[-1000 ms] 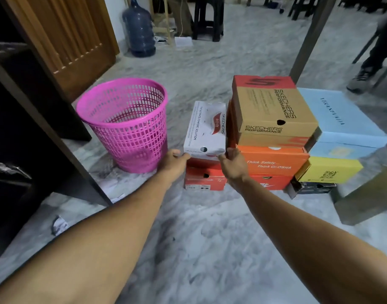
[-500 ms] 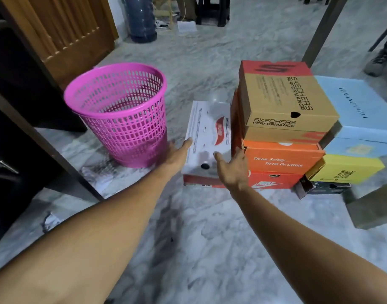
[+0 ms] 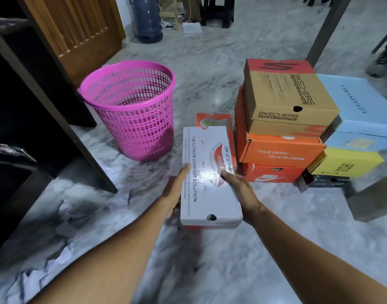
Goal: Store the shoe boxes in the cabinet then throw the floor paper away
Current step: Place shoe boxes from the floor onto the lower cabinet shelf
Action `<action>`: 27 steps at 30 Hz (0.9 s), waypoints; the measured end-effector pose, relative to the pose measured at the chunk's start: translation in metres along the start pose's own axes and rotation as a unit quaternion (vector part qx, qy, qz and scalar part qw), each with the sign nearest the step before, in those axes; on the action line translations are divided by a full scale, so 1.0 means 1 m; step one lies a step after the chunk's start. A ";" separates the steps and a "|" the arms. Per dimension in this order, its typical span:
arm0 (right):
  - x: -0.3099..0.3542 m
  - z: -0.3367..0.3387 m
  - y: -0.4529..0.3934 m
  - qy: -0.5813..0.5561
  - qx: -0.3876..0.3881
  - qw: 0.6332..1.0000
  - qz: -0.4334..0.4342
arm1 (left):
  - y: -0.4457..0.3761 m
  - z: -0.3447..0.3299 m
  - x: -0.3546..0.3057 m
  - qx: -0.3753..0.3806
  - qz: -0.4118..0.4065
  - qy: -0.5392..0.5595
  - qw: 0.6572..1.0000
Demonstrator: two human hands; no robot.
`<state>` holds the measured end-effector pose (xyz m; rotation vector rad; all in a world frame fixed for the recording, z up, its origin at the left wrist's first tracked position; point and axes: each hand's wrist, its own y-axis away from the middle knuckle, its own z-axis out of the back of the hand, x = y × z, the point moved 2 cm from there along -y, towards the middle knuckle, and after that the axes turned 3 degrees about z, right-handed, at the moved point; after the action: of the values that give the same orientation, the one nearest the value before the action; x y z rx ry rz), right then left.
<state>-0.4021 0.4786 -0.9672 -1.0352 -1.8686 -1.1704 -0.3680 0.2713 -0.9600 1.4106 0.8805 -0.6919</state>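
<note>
**White shoe box in both hands, rest of the pile on the floor**

So I've got the white shoe box [image 3: 210,174] held between my two hands, lifted clear of the floor [image 3: 210,270]. My left hand [image 3: 173,191] is flat against its left side, fingers mostly straight, and part of that hand is hidden behind the box. My right hand [image 3: 240,191] grips the right edge with the thumb lying on the lid; the other fingers are tucked under, so I can't see them.

Just behind it there's a red box [image 3: 212,120], mostly covered by the white one. To the right sits the stack: a tan box [image 3: 291,99] on top, an orange box [image 3: 282,151] below it, then a red swoosh box [image 3: 273,175]. Beside those, a blue box [image 3: 359,102] over a yellow box [image 3: 346,163], with a dark box [image 3: 326,181] at the bottom that's hard to make out.

A pink basket [image 3: 131,115] stands to the left. Crumpled paper [image 3: 65,218] lies scattered on the floor near the dark cabinet [image 3: 17,132], whose inside is too dark to read and cut off at the frame's edge.
</note>
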 end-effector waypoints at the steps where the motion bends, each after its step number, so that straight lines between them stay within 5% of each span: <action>1: -0.002 0.000 0.010 -0.001 0.007 1.000 -0.007 | 0.010 0.000 0.002 0.009 -0.005 0.005 1.000; 4: 0.001 -0.008 0.042 0.020 0.045 0.999 -0.003 | 0.038 0.010 0.002 0.019 -0.022 0.046 0.999; 14: 0.024 -0.092 0.115 0.178 0.204 0.961 0.060 | 0.172 0.067 0.013 -0.173 -0.146 0.229 0.947; 27: -0.007 -0.305 0.104 0.253 0.375 0.891 -0.031 | 0.276 0.238 0.011 -0.381 -0.113 0.314 0.862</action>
<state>-0.2649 0.2230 -0.8257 -0.2046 -1.6872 -0.5588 -0.1040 0.0537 -0.8334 0.7921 1.6340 0.0195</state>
